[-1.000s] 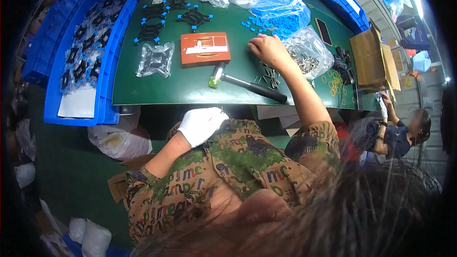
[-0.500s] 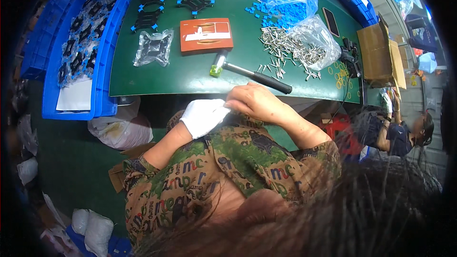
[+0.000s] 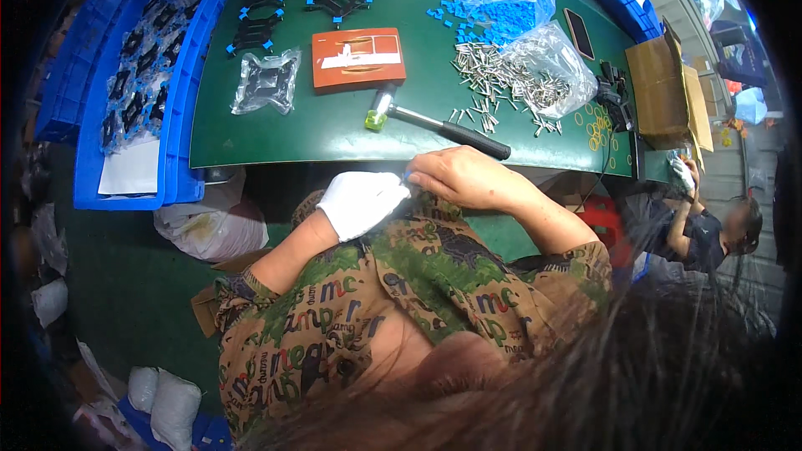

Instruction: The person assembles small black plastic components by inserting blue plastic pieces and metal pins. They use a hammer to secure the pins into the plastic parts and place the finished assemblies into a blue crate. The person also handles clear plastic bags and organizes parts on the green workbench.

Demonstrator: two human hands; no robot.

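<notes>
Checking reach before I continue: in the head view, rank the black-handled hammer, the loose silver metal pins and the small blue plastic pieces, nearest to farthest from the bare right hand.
From the bare right hand:
1. Black-handled hammer: just beyond the hand.
2. Loose silver metal pins: past the hammer, slightly right.
3. Small blue plastic pieces: farthest, behind the pins.

White-gloved left hand (image 3: 365, 203) and bare right hand (image 3: 461, 177) meet just before the near edge of a green table (image 3: 276, 140), fingertips closed on what appears to be a small blue piece (image 3: 407, 175). Beyond lie a hammer (image 3: 455, 132), a red-brown box (image 3: 359, 79), loose metal pins (image 3: 487, 75) to the right and a bagged black bracket (image 3: 266, 82) to the left.
</notes>
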